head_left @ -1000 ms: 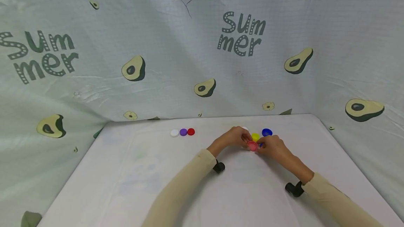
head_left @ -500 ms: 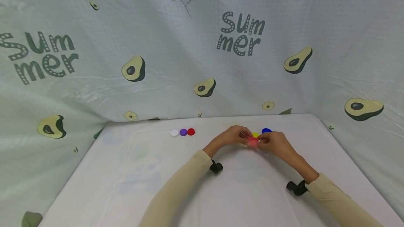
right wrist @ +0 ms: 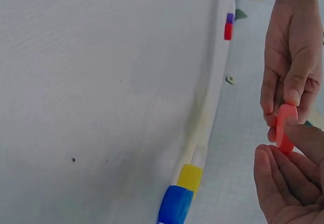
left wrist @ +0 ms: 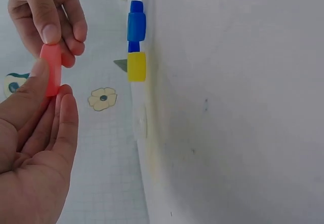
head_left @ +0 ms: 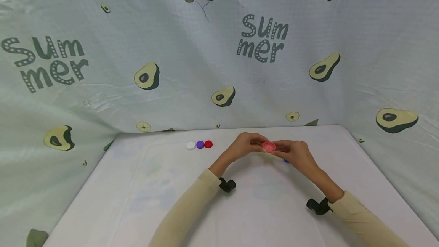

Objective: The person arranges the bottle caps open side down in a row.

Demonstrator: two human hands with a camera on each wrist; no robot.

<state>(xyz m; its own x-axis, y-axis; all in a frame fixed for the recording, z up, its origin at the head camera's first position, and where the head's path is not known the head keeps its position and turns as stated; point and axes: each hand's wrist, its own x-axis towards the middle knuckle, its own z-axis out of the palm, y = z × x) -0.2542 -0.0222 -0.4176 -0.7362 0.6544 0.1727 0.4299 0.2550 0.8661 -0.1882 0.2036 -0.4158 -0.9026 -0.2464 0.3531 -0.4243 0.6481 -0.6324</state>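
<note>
A round pinkish-red bottle cap (head_left: 269,146) is held up off the table between both hands. My left hand (head_left: 244,146) pinches its left side with thumb and fingers. From the other side my right hand (head_left: 297,153) pinches it as well. The left wrist view shows the cap (left wrist: 53,71) edge-on, its ridged side between the two hands. Behind the hands on the table stand a yellow cap (left wrist: 136,67) and blue caps (left wrist: 136,26); in the head view the hands mostly cover them, though part of a blue cap (head_left: 286,160) shows.
A white cap (head_left: 190,145), a purple cap (head_left: 200,145) and a red cap (head_left: 208,144) lie in a row at the back left of the white table (head_left: 164,201). A pale cap (right wrist: 199,156) stands beside the yellow one. A printed cloth (head_left: 185,87) hangs behind the table.
Both hands have lifted the pinkish-red cap from low over the table and shifted it slightly left. The yellow and large blue caps have become hidden behind the hands in the head view.
</note>
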